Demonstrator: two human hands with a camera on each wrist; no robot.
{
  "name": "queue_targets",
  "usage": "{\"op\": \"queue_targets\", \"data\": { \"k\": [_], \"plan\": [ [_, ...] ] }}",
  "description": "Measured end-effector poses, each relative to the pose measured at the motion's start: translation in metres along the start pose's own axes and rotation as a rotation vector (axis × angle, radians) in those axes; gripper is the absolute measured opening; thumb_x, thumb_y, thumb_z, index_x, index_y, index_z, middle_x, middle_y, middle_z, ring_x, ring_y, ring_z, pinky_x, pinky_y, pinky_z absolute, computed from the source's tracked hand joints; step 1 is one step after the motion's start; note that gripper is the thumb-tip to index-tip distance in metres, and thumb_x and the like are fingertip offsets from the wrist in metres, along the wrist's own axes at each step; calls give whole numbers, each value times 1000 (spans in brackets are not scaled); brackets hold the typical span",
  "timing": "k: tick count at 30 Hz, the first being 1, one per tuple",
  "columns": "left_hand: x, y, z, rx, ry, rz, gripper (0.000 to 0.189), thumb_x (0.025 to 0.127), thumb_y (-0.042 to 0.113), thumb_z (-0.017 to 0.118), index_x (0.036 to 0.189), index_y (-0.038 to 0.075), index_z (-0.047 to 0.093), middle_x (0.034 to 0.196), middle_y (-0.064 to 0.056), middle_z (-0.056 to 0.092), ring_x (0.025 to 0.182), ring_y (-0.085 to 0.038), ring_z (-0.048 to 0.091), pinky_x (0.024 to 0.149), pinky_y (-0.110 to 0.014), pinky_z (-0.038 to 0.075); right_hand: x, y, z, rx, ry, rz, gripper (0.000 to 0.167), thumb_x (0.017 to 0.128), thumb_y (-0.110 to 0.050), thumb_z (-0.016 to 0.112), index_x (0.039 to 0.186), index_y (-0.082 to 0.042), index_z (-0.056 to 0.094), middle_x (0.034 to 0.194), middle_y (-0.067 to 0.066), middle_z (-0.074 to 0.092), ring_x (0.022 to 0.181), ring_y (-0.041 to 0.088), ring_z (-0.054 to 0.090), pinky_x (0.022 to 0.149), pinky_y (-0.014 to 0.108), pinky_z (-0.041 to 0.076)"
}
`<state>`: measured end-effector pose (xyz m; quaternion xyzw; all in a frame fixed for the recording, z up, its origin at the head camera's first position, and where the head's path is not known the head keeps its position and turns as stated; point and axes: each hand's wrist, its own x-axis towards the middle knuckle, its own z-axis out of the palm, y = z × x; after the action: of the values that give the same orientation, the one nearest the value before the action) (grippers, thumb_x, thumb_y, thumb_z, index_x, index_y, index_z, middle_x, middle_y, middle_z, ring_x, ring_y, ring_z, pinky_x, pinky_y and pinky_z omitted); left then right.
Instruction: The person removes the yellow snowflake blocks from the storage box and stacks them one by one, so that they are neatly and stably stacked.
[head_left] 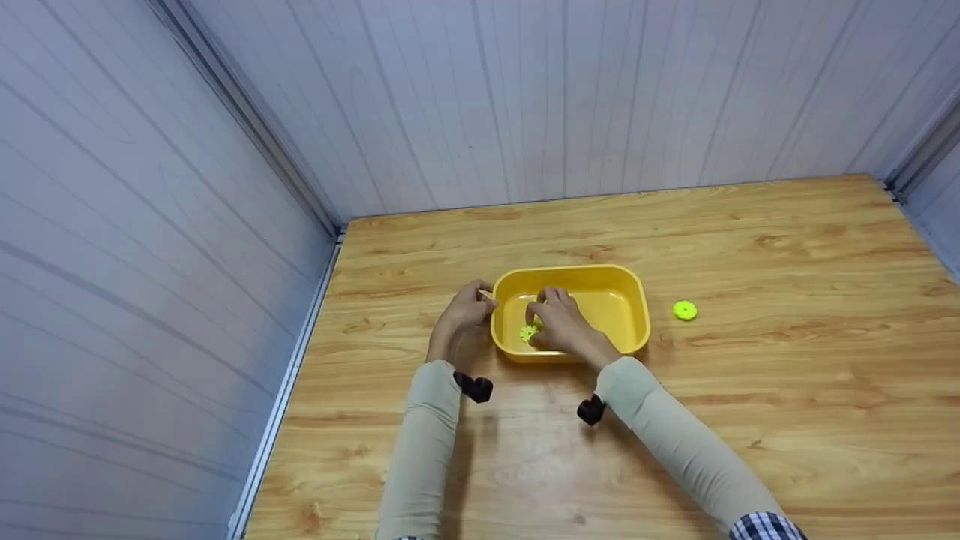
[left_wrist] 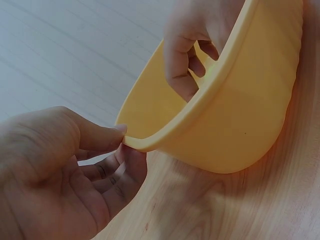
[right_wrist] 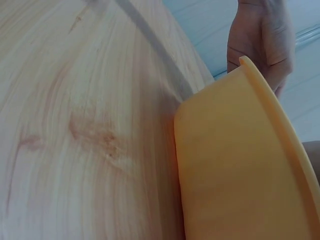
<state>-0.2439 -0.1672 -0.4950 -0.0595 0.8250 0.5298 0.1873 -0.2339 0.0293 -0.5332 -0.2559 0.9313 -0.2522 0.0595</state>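
A yellow plastic basin (head_left: 630, 300) stands on the wooden table. At its left end my left hand (head_left: 466, 309) pinches the rim between thumb and fingers, plain in the left wrist view, where the basin (left_wrist: 225, 135) fills the right side. My right hand (head_left: 566, 326) reaches down inside over the near wall, its fingers curled round a small yellow-green piece (head_left: 538, 322) mostly hidden by them. Just below lies a flower-shaped yellow-green piece (head_left: 527, 334) on the basin floor. The right wrist view shows mainly the basin's outer wall (right_wrist: 235, 160), with the left hand (right_wrist: 262, 42) beyond.
Another flower-shaped yellow-green piece (head_left: 685, 310) lies on the table (head_left: 787, 360) to the right of the basin. White panel walls (head_left: 525, 105) border the table at the back and left.
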Motion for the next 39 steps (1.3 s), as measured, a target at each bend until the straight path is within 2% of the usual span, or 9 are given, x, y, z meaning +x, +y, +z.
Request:
{"op": "queue_targets", "data": {
  "k": [5, 10, 15, 21, 24, 27, 31, 39],
  "plan": [
    [1, 0, 1, -7, -3, 2, 30, 96, 5, 52, 126, 1, 50, 87, -4, 50, 79, -16, 54, 71, -26, 50, -2, -2, -3, 17, -14, 15, 23, 76, -20, 80, 88, -8, 65, 118, 15, 45, 110, 34, 36, 95, 48, 31],
    [2, 1, 1, -22, -11, -16, 31, 96, 5, 52, 126, 3, 50, 89, -4, 50, 79, -15, 54, 78, -30, 52, -3, -3, -6, 75, -28, 40, 16, 80, -22, 77, 81, -12, 65, 118, 13, 49, 111, 33, 39, 96, 49, 32],
    [3, 1, 1, -13, -6, -25, 31, 96, 6, 52, 126, 4, 51, 88, -4, 50, 78, -14, 54, 81, -34, 52, -3, 0, -10, 174, -43, 69, 14, 82, -23, 76, 76, -15, 66, 113, 12, 53, 113, 33, 43, 98, 50, 33],
    [3, 0, 0, -5, -1, -24, 32, 95, 6, 53, 127, 4, 52, 87, -3, 50, 79, -16, 53, 79, -32, 51, -4, 5, -16, 305, -52, 129, 12, 84, -25, 74, 80, -15, 67, 109, 10, 54, 108, 30, 46, 96, 46, 36],
    [2, 0, 0, -2, -4, -32, 32, 96, 8, 54, 127, 5, 52, 88, -4, 50, 80, -16, 53, 79, -32, 51, -6, 7, -20, 358, -36, 142, 13, 85, -25, 73, 82, -14, 67, 106, 11, 54, 104, 29, 47, 92, 43, 37],
    [2, 0, -1, -5, -17, -34, 32, 96, 8, 53, 128, 5, 51, 89, -4, 50, 79, -15, 54, 82, -35, 52, -10, 9, -24, 389, -8, 116, 13, 84, -25, 73, 83, -14, 67, 105, 13, 54, 103, 30, 48, 89, 43, 39],
    [2, 0, -1, -7, -28, -22, 31, 97, 8, 51, 128, 4, 50, 90, -5, 50, 78, -14, 54, 84, -38, 52, -15, 12, -30, 411, 13, 85, 13, 86, -26, 72, 86, -14, 66, 103, 13, 54, 104, 31, 48, 91, 46, 39],
    [3, 0, -1, 5, -24, -33, 29, 97, 9, 51, 126, 4, 51, 91, -5, 50, 81, -16, 54, 86, -39, 52, -25, 17, -40, 465, 66, 97, 14, 87, -27, 71, 88, -14, 65, 105, 11, 55, 103, 30, 49, 91, 44, 40]
  ]
}}
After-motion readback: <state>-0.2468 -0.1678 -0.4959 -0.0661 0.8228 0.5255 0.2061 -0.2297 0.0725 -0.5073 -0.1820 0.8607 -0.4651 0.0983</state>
